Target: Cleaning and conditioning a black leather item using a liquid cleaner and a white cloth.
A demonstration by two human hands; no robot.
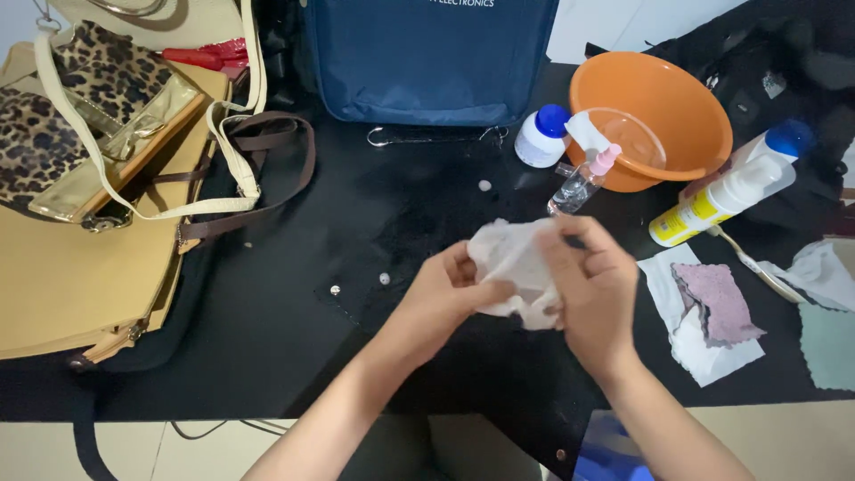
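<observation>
Both hands meet over the black counter (267, 338), working a crumpled white cloth (515, 267) between them. The left hand (445, 298) has its fingers curled around the cloth's near-left edge, thumb pressed on top. The right hand (595, 285) clamps the other side, its fingers bent over the top of the cloth and pinching it against the palm. The cloth is lifted, held between the two hands, though whether it brushes the counter underneath is hard to tell from this angle.

Just beyond the right hand stands a small clear spray bottle (581, 183) with a pink nozzle, and past it an orange basin (677, 107). A white jar with a blue cap (541, 135) sits to the left of the basin. Further right of the right hand lies a white and yellow foam bottle (723, 198) on its side. Just right of that hand, a pink pad (720, 303) rests on a white sheet (712, 356).

Well to the left of the left hand lies a tan handbag (80, 276) with a leopard-print bag (53, 125) on it. Straight ahead stands a blue bag (427, 58).
</observation>
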